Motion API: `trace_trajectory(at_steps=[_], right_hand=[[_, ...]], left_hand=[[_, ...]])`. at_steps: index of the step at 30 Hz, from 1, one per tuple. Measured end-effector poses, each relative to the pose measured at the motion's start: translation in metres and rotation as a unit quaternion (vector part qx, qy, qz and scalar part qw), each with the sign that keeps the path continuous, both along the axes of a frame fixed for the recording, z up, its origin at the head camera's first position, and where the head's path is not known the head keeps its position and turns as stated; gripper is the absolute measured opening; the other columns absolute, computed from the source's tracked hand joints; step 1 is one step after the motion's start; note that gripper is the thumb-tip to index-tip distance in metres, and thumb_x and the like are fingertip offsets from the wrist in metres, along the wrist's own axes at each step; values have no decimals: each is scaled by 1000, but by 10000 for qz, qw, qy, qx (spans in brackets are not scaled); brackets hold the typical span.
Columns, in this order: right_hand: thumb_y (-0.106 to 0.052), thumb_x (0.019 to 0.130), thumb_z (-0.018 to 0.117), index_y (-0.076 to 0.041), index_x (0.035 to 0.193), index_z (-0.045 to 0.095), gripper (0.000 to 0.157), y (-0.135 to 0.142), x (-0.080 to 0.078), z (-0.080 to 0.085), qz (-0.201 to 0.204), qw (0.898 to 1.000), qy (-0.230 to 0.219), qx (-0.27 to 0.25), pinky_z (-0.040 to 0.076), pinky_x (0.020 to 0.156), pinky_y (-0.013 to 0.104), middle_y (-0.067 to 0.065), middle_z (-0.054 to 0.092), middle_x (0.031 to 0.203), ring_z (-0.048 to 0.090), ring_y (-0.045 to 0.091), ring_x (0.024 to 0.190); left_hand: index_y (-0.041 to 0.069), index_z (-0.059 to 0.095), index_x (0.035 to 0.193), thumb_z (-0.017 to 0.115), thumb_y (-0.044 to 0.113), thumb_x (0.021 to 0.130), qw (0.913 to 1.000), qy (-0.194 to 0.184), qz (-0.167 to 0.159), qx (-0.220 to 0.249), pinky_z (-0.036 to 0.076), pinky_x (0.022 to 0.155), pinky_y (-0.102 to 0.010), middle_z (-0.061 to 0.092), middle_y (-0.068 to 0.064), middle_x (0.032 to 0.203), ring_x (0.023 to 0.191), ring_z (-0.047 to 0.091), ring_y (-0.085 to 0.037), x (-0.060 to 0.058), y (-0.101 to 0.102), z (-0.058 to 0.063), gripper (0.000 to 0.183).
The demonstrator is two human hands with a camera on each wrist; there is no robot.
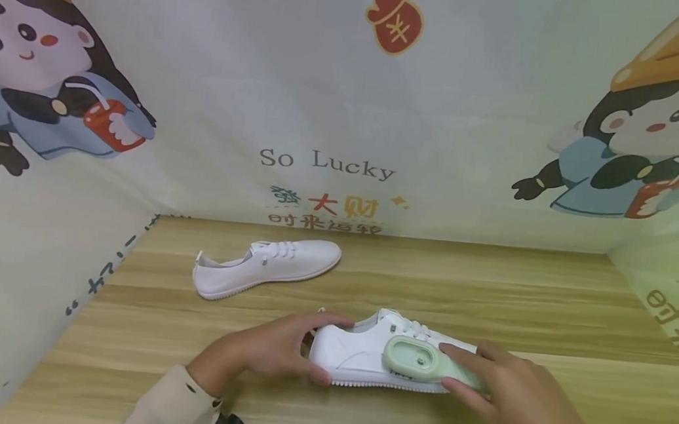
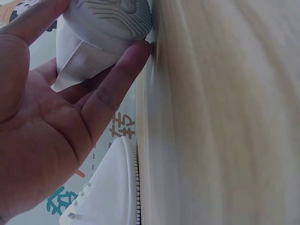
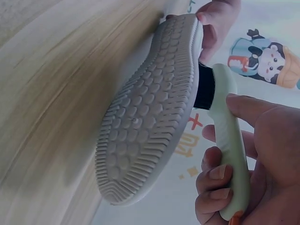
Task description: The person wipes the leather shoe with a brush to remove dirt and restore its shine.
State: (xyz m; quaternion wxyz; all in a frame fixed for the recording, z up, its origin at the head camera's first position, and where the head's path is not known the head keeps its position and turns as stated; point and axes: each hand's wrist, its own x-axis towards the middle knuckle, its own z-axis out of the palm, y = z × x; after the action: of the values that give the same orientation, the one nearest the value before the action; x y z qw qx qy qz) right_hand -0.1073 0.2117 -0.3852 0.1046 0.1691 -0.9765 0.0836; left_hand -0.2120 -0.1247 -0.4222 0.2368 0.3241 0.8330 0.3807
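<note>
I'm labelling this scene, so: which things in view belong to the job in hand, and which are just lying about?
In the job:
white laced shoe with ridged sole, held by the left hand
long-handled pale green brush with black bristles, in the right hand

Just there:
second white laced shoe, untouched farther back; perhaps its mate
whitish printed backdrop

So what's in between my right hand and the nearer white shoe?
A pale green brush: your right hand grips it, and its dark bristles face the side of the nearer white shoe. The right wrist view shows this.
</note>
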Motion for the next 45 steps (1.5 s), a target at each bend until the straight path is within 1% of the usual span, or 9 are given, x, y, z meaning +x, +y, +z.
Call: trace_trajectory(at_steps=[4, 7, 11, 15, 21, 28, 33, 38, 45], right_hand=[[-52, 88, 71, -35, 125, 70, 41, -5, -2, -3, 90, 9998, 167, -25, 56, 62, 40, 6, 71, 103, 69, 18, 77], [-49, 86, 74, -34, 124, 71, 41, -11, -3, -7, 273, 9985, 483, 0, 53, 59, 33, 1, 69, 97, 64, 11, 70], [-47, 85, 76, -32, 121, 72, 40, -24, -6, -13, 571, 9949, 837, 15, 44, 53, 24, -7, 60, 85, 46, 1, 59], [-45, 85, 76, -29, 121, 72, 40, -38, -11, -16, 816, 9925, 902, -122, 42, 53, 23, -9, 56, 82, 39, -2, 58], [-46, 91, 70, -26, 125, 70, 39, -54, -13, -16, 990, 9928, 639, -208, 45, 55, 26, -7, 59, 87, 50, 4, 62], [-47, 95, 64, -25, 127, 68, 39, -58, -13, -13, 913, 9945, 494, -93, 50, 60, 31, -6, 63, 92, 60, 9, 68], [-48, 95, 64, -27, 128, 68, 40, -53, -11, -11, 792, 9962, 362, -55, 51, 60, 32, -4, 65, 93, 63, 10, 70], [-50, 92, 66, -31, 127, 68, 40, -43, -9, -10, 587, 9977, 326, -43, 55, 67, 34, -5, 67, 95, 66, 11, 76], [-50, 90, 69, -33, 127, 69, 40, -23, -6, -7, 477, 9986, -112, -205, 57, 73, 39, -3, 69, 99, 69, 15, 86]], left_hand=[[31, 47, 146, 86, 33, 78, 10000, -30, 25, 56, 44, 101, -40, 54, 2, 141, 116, 55, -17, 0, -1, -1, 79], [30, 47, 147, 86, 33, 78, 9999, -55, 8, 98, 44, 101, -38, 54, 2, 142, 115, 55, -17, 0, -1, -2, 80], [30, 47, 147, 86, 33, 77, 9999, -70, -4, 87, 44, 101, -34, 54, 4, 143, 115, 55, -15, 1, -1, -5, 80], [32, 46, 147, 86, 33, 78, 9999, -42, -42, 125, 44, 101, -32, 53, 6, 144, 117, 55, -15, 1, -1, -6, 80], [31, 45, 148, 86, 33, 78, 9997, 32, -155, 161, 43, 103, -31, 54, 8, 143, 120, 54, -13, 0, 0, -6, 82], [31, 45, 148, 86, 32, 78, 9998, 6, -117, 160, 43, 102, -32, 55, 7, 141, 119, 55, -13, 1, 0, -4, 82], [33, 45, 148, 86, 33, 77, 9998, 0, -138, 141, 43, 103, -32, 54, 7, 143, 120, 54, -13, 1, 0, -5, 81], [35, 44, 148, 86, 35, 77, 10000, 23, -58, 46, 43, 103, -35, 52, 7, 146, 120, 53, -13, 0, -2, -3, 82], [37, 45, 147, 87, 34, 77, 10000, -9, -5, -28, 43, 102, -35, 53, 6, 144, 116, 53, -13, 1, -2, -3, 82]])
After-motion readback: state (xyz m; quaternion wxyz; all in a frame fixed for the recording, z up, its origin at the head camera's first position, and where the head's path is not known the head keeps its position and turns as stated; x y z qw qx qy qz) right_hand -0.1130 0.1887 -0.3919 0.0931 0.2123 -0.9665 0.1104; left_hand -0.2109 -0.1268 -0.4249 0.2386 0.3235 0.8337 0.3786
